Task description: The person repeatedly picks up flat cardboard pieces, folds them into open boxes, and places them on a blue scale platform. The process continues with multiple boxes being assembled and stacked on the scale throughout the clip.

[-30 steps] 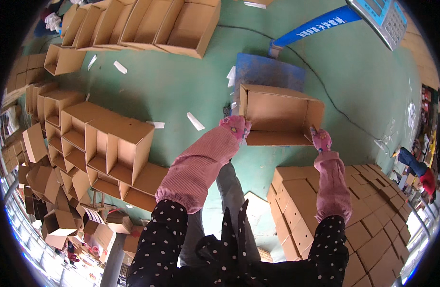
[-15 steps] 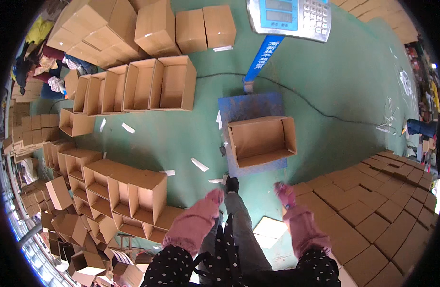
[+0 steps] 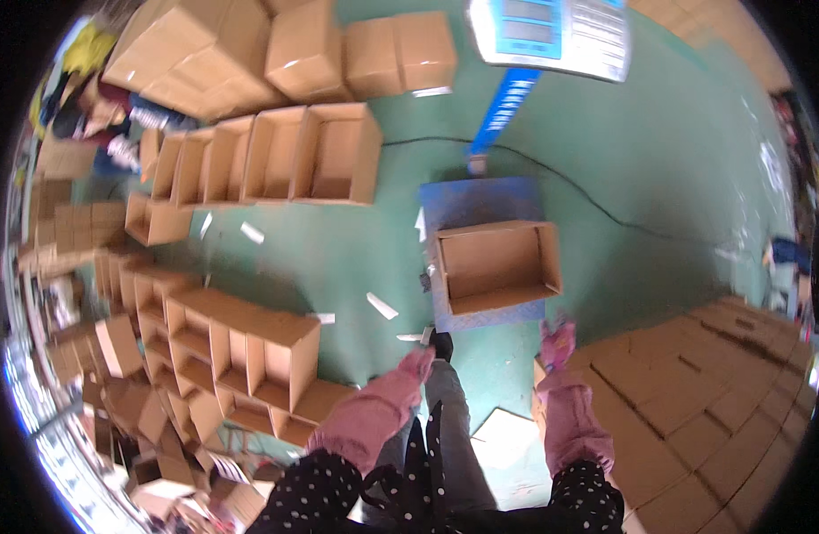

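An open, empty cardboard box sits on the blue platform of a floor scale. My right hand, in a pink patterned covering, is just below the box's near right corner and apart from it. Its fingers look spread, with nothing seen in them. Lower and farther left, my left hand hangs over my leg near my dark shoe. Motion blur hides how its fingers are held, and no object shows in it. The scale's display head tops a blue post.
Open boxes line up at the upper left, with more stacked boxes at the lower left. Closed cartons stand behind. Flat brown cartons cover the right. A black cable crosses the green floor. Another person is at the far left.
My right hand has moved up and right, closer to the box. My left hand has risen slightly. The whole view has shifted a little; the box stays on the scale.
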`<action>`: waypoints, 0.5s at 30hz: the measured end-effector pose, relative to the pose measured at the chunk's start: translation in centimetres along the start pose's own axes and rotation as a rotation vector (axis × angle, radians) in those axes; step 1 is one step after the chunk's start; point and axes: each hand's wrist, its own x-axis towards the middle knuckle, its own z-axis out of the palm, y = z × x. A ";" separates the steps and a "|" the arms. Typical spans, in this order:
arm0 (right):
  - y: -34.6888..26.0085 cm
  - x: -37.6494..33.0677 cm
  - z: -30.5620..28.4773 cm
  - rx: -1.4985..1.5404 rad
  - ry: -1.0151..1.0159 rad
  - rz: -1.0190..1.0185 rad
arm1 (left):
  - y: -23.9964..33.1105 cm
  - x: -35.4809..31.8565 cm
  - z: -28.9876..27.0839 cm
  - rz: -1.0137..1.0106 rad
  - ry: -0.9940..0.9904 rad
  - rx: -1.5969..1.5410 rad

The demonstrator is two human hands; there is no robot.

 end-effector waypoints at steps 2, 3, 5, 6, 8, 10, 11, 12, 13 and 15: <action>-4.1 4.7 -0.7 -1.230 0.180 -0.218 | 6.3 -0.2 3.4 0.166 0.159 0.275; -5.0 6.9 -0.6 -1.243 0.145 -0.291 | 9.2 -0.5 4.9 0.166 0.192 0.407; -7.2 9.5 -0.7 -0.797 0.032 -0.127 | 14.6 -0.6 7.5 0.270 0.272 0.601; -8.3 10.7 -0.4 -0.641 0.067 0.015 | 17.0 -0.5 8.4 0.383 0.267 0.656; -9.8 11.9 0.4 -1.342 -0.042 0.091 | 19.9 -0.3 8.9 0.339 0.311 0.831; -11.6 11.8 1.4 -2.093 -0.077 -0.049 | 22.2 -0.5 8.5 0.426 0.296 0.888; -12.4 11.5 1.9 -2.235 -0.094 -0.080 | 23.1 -0.8 7.8 0.482 0.277 0.903; -13.3 10.7 2.2 -2.248 -0.082 -0.117 | 23.6 -1.6 6.8 0.546 0.254 0.912; -13.6 10.0 2.5 -2.301 -0.030 -0.099 | 24.1 -2.7 5.3 0.613 0.226 0.919; -13.8 8.6 3.0 -2.239 -0.175 -0.112 | 24.3 -5.2 1.5 0.750 0.163 0.925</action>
